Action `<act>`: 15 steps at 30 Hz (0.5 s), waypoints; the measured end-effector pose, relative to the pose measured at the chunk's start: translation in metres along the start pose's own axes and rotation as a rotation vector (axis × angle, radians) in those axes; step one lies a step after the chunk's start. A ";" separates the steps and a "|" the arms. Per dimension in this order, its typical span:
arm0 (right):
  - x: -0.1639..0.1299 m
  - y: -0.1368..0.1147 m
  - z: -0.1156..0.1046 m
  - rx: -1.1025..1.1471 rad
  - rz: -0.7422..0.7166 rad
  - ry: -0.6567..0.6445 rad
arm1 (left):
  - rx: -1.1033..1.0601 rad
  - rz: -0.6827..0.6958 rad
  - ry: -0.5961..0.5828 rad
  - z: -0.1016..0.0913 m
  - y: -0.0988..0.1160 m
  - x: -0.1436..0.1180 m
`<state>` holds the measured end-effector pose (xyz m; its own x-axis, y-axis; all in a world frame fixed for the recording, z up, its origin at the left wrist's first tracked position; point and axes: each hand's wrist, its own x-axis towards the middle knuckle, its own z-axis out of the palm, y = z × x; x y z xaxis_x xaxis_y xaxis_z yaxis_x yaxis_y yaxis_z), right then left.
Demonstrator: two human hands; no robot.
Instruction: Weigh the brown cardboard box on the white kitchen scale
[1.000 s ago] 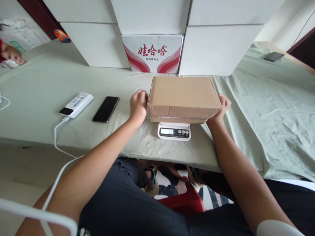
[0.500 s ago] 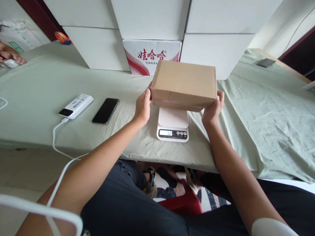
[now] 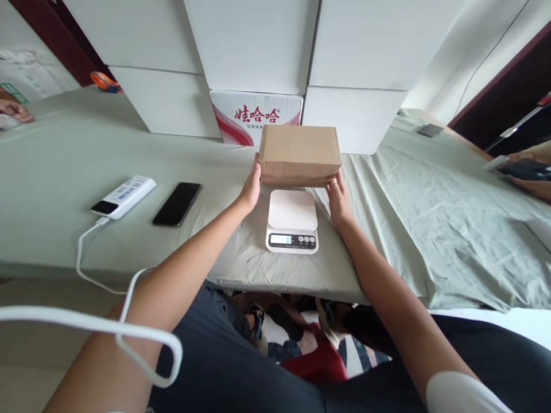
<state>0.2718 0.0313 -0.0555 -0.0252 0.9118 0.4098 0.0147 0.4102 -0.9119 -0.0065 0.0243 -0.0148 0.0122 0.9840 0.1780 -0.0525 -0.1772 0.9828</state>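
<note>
A closed brown cardboard box (image 3: pixel 300 152) is held between my two hands, beyond the scale's far edge. My left hand (image 3: pixel 251 186) grips its left side. At the lower right corner, my right hand (image 3: pixel 339 198) is closed on the box, some fingers hidden behind it. Nearer to me stands a white digital kitchen scale (image 3: pixel 293 211) with a bare platform. Its display (image 3: pixel 280 239) appears to read 0.
White panels or boxes (image 3: pixel 253 43) stand stacked at the back, around a printed carton (image 3: pixel 258 112). Left on the green cloth (image 3: pixel 224 241) lie a phone (image 3: pixel 177 204) and a power bank (image 3: pixel 124 197) with a white cable (image 3: pixel 142 332). Other people's hands (image 3: pixel 534 166) show at both sides.
The box has moved away from me, off the scale, uncovering the whole platform. The display went from about 52 to 0. A person's hand with a dark object has appeared at right.
</note>
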 end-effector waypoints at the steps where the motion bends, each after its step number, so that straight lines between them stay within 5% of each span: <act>1: 0.000 0.002 0.000 0.002 0.020 0.011 | -0.011 -0.028 0.006 0.001 0.001 -0.001; 15: -0.007 0.000 0.001 0.035 0.120 0.104 | -0.036 -0.094 0.070 0.006 -0.005 -0.008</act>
<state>0.2705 0.0249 -0.0588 0.0786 0.9519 0.2960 -0.0239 0.2987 -0.9541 -0.0001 0.0172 -0.0206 -0.0512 0.9955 0.0801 -0.0904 -0.0845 0.9923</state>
